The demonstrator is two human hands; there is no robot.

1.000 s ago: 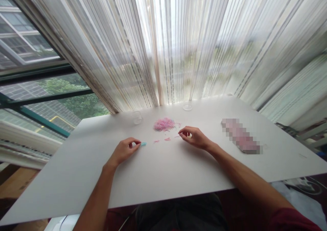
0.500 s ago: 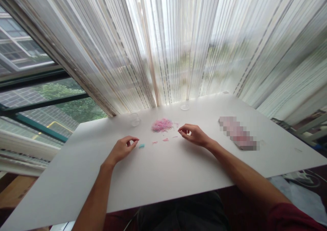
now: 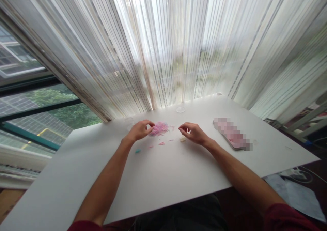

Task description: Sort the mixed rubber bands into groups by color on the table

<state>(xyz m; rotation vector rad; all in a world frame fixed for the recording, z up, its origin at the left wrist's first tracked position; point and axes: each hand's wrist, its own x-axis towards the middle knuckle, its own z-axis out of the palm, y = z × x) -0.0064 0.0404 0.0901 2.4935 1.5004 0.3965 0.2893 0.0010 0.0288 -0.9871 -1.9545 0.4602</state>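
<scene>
A small heap of pink strands (image 3: 160, 128) lies on the white table (image 3: 163, 176) near its far edge. My left hand (image 3: 139, 130) reaches to the heap's left side, fingertips pinched together at its edge. A small blue piece (image 3: 137, 151) lies on the table behind that hand, apart from it. My right hand (image 3: 192, 133) rests right of the heap with thumb and forefinger curled close; a tiny pale piece (image 3: 182, 139) lies just beside it. A few loose pink bits (image 3: 161, 143) are scattered between the hands.
A blurred pink oblong object (image 3: 231, 134) lies at the right of the table. Two small clear round dishes (image 3: 180, 109) stand at the far edge by the striped sheer curtain (image 3: 163, 47). A window with buildings is at the left.
My left hand let go of the blue piece and moved forward and right to the pink heap. The right hand stayed about where it was. The camera tilted slightly.
</scene>
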